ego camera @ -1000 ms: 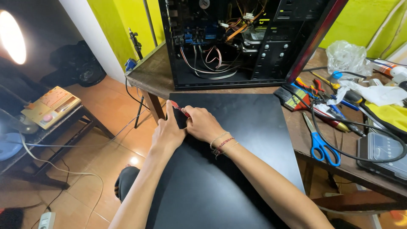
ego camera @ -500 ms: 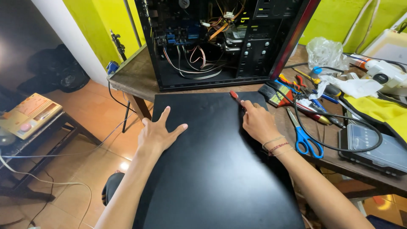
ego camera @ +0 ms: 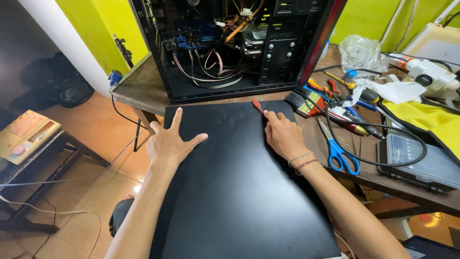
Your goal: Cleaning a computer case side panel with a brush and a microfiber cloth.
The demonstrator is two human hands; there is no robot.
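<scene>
Both hands [ego camera: 172, 141] now slightly nearer panel [ego camera: 239, 192] edge

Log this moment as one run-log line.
left hand: flat, fingers spread on black side panel | right hand: fingertips on small red tool | open computer case behind

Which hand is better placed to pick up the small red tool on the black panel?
Right. The right hand already has its fingertips at the red tool near the black panel's far edge. The left hand lies flat and spread on the panel, farther away.
</scene>
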